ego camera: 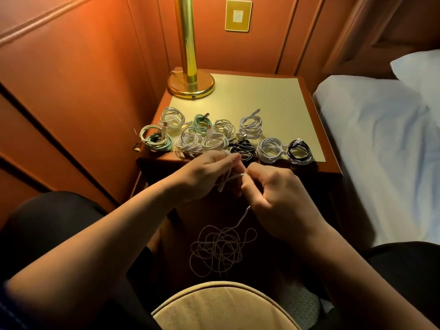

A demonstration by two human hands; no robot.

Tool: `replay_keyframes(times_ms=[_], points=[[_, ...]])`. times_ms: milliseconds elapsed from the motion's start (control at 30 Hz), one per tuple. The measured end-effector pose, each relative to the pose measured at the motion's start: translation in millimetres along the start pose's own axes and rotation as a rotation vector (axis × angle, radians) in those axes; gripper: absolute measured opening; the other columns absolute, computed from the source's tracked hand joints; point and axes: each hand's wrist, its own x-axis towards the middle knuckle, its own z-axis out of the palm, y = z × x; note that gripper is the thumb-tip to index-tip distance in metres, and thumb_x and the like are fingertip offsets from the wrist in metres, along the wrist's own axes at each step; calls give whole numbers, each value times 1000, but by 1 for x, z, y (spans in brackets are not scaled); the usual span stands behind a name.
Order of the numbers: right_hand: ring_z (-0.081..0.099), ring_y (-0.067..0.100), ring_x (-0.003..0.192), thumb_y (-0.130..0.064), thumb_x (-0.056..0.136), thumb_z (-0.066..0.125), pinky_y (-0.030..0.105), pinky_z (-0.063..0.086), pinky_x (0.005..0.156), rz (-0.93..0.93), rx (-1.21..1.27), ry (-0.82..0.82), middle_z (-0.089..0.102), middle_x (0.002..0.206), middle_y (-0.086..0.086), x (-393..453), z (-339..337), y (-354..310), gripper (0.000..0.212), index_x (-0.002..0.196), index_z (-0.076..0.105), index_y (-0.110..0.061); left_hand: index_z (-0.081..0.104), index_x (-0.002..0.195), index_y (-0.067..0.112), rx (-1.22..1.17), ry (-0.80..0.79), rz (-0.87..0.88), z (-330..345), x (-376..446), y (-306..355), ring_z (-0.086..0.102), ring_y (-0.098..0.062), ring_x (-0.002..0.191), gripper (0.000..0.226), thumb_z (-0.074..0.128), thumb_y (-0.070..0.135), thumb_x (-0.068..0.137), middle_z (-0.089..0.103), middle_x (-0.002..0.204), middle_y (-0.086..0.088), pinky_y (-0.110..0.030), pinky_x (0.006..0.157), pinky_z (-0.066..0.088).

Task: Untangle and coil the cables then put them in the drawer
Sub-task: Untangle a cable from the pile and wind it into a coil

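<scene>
Your biggest risk is the loose white tangle (221,248) hanging below your hands: pull the strand hard and its loops will likely cinch into knots. Next, the finished coils (214,136) crowd the counter (273,108) front edge, just beyond your knuckles; a careless swing could knock one off. The white cable (232,178) runs between your hands: your left hand (204,175) grips the wound loops, your right hand (273,189) pinches the strand feeding up from the tangle.

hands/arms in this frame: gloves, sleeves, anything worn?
Left hand and right hand are bare: no gloves, and no rings or watch visible. Both forearms are uncovered up to the frame edge; no sleeve visible. Dark clothing covers the knees.
</scene>
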Motion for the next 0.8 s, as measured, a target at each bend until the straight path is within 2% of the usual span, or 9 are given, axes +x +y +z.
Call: replay_keyframes(times_ms=[67,167,233,333,433,567,633,767,800], points=[[56,14,61,-35,103,51,37,44,55,45,-5,-58,59,67,-5,3,-2,6,26,83,60,-22,69,92,4,-95,21,-16,2,-1,7,67,-24,72,47,36,34,108,71,80,-11,-34,65,53],[56,13,58,-34,102,52,33,41,53,168,-60,-361,60,64,-1,4,-2,13,30,76,60,-21,67,100,-2,-598,286,-104,-12,8,15,73,-29,88,56,26,33,112,75,90,-17,-42,88,56],[55,9,56,-33,103,53,30,41,53,153,-2,-486,60,64,-2,2,4,12,29,77,62,-23,66,108,-4,-677,328,-103,-25,13,12,74,-29,98,57,23,32,113,76,99,-18,-40,92,57],[50,10,52,-30,104,55,31,39,51,12,79,-288,55,61,-4,5,9,6,27,79,59,-20,69,107,1,-213,199,-42,-23,11,-5,73,-28,95,47,31,29,112,76,99,-15,-41,87,57],[55,9,58,-29,105,55,29,43,54,-86,13,5,60,70,-8,10,3,11,22,87,63,-19,67,91,-2,115,-21,5,-8,6,-11,58,-40,67,52,38,38,107,67,78,-22,-54,68,46],[59,4,62,-27,103,60,23,49,55,-130,-20,132,61,76,-8,12,-4,22,12,103,63,-15,52,71,7,-195,-154,-164,16,3,0,36,-19,48,66,21,51,108,38,53,-3,-32,51,34],[61,8,63,-32,100,62,24,50,54,-135,36,106,63,78,-4,16,-7,30,17,106,64,-16,47,69,12,-352,-286,-235,17,2,-3,30,-15,45,62,24,57,105,30,52,1,-31,51,29],[58,36,71,-27,103,58,34,53,61,43,648,-37,66,87,17,25,9,44,15,104,65,-14,41,75,14,-802,-495,-258,15,-2,2,28,-9,45,48,29,48,105,27,55,5,-28,51,30],[54,34,72,-24,103,54,33,51,62,105,813,-74,64,88,18,25,19,43,14,102,65,-15,42,76,14,-898,-486,-232,17,-2,4,29,-9,46,45,28,44,107,28,55,5,-26,52,32]])
